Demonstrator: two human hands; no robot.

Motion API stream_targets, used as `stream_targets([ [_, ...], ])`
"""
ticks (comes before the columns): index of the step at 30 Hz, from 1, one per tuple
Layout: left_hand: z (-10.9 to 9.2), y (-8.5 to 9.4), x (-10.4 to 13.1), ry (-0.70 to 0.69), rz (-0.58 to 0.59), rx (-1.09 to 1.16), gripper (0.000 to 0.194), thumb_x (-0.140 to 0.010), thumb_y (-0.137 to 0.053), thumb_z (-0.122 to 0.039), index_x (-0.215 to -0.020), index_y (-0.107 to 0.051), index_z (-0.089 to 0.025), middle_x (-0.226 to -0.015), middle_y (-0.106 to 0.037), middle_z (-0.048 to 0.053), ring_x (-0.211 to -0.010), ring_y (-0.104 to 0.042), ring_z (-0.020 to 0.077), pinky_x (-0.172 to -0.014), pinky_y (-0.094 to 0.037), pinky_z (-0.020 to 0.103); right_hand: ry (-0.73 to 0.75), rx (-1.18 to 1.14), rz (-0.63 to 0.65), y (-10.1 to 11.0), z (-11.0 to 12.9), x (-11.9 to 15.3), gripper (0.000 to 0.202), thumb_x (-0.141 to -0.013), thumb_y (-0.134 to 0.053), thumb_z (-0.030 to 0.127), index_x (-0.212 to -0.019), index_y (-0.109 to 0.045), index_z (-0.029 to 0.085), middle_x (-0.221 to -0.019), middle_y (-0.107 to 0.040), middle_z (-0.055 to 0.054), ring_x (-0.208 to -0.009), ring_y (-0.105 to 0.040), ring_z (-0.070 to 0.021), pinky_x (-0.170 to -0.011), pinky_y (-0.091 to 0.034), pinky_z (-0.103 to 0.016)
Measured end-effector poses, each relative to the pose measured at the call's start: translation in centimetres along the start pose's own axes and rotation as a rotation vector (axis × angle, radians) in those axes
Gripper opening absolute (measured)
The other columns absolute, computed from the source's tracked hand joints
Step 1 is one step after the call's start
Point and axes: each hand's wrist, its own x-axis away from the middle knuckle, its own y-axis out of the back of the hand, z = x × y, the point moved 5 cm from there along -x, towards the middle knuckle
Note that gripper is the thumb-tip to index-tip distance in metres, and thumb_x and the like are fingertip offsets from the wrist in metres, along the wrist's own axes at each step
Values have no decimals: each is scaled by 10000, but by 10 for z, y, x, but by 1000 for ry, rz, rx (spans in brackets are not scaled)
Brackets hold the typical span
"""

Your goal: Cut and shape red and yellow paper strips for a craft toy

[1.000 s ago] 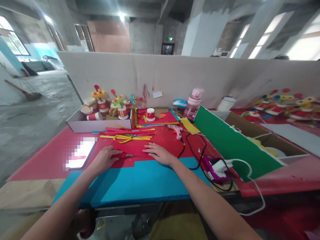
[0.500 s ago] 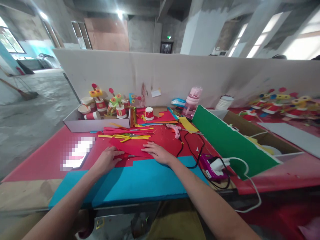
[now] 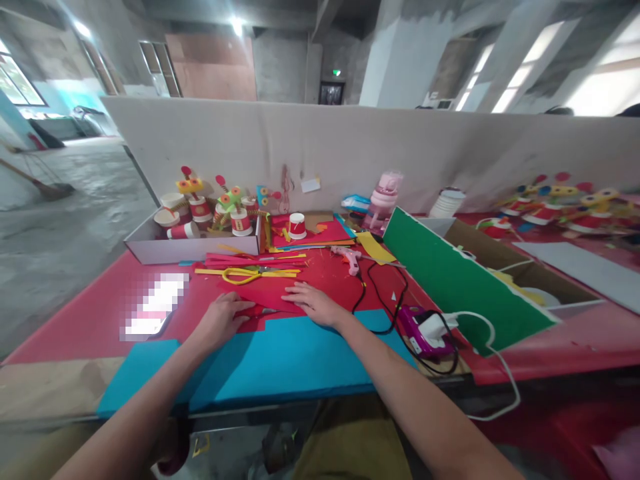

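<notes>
A red paper sheet (image 3: 265, 291) lies on the red-covered table, between my two hands. At its left end is my left hand (image 3: 223, 321), fingers bent and pinching the near left edge of the paper. My right hand (image 3: 314, 305) rests flat on the sheet's right end with its fingers stretched out. A slim pen-like tool (image 3: 269, 311) with a greyish end lies along the near edge, close to my left fingertips; its kind is unclear. Just beyond the sheet are yellow-handled scissors (image 3: 241, 275) and several red and yellow paper strips (image 3: 287, 273). Blue sheets (image 3: 280, 360) lie under my forearms.
A pink glue gun (image 3: 349, 258) with a black cord lies right of the strips. A purple power strip (image 3: 425, 333) and green board (image 3: 460, 287) stand at right. The phone (image 3: 157, 303) lies left. A white box (image 3: 195, 251) holds paper-cup figures behind.
The red sheet's far left part has come down and nearer, uncovering the yellow scissors handles. My left hand has shifted slightly; my right hand stays in place.
</notes>
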Motion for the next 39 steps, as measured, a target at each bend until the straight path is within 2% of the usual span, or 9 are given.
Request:
stream_targets([
  [5, -3, -3, 0, -3, 12, -19, 354, -831, -555, -212, -1164, -673, -242, -960, -619, 83, -906, -556, 222, -800, -457, 313, -13, -3, 3, 0, 0, 0, 390, -931, -403, 131, -1252, -591, 247, -1352, -548, -74, -1321, -421, -184, -1138, -264, -461],
  [14, -12, -9, -2, -27, 14, 27, 361, -849, -537, -198, -1189, -656, -225, -949, -598, 89, -889, -547, 214, -797, -452, 313, -10, 16, 20, 1, 2, 1, 438, -894, -406, 68, -1259, -586, 229, -1363, -537, -85, -1323, -417, -190, -1134, -273, -465],
  [22, -22, -12, -4, -27, 23, 14, 341, -855, -527, -195, -1161, -673, -232, -963, -591, 92, -914, -544, 214, -830, -443, 322, -8, 16, 3, 1, -2, 1, 431, -906, -399, 86, -1253, -588, 258, -1357, -543, -72, -1309, -435, -186, -1122, -290, -478],
  [26, -18, -8, -4, -20, 17, -4, 352, -853, -527, -198, -1172, -665, -248, -955, -592, 84, -905, -546, 210, -818, -444, 315, -32, 31, -2, -4, -1, -3, 388, -931, -403, 137, -1247, -595, 255, -1364, -536, -75, -1313, -431, -199, -1121, -291, -475],
  [32, -1, 0, -3, -3, 5, -24, 369, -834, -543, -191, -1183, -661, -211, -920, -594, 84, -870, -553, 208, -818, -446, 318, -108, 63, -15, -20, 2, -28, 363, -934, -408, 133, -1216, -624, 209, -1364, -528, -110, -1329, -405, -209, -1106, -314, -431],
  [34, 3, 0, -2, -4, 2, -16, 365, -837, -540, -206, -1180, -663, -211, -923, -597, 84, -877, -556, 213, -812, -449, 317, -85, 69, -34, -13, 4, -31, 348, -938, -416, 149, -1201, -633, 215, -1350, -541, -109, -1296, -441, -205, -1089, -333, -426],
  [36, 6, 0, -2, -13, 0, -9, 358, -842, -536, -227, -1175, -666, -218, -937, -599, 82, -887, -557, 217, -807, -450, 315, -46, 67, -89, 2, 5, -26, 326, -939, -439, 177, -1190, -640, 229, -1312, -574, -107, -1238, -491, -207, -1056, -361, -431],
  [39, 6, -1, -2, -25, 1, -8, 358, -846, -531, -250, -1177, -666, -225, -952, -602, 86, -889, -558, 224, -802, -449, 321, -35, 44, -151, 25, 1, -6, 289, -922, -502, 212, -1165, -657, 222, -1102, -674, -104, -1020, -598, -197, -926, -444, -373],
])
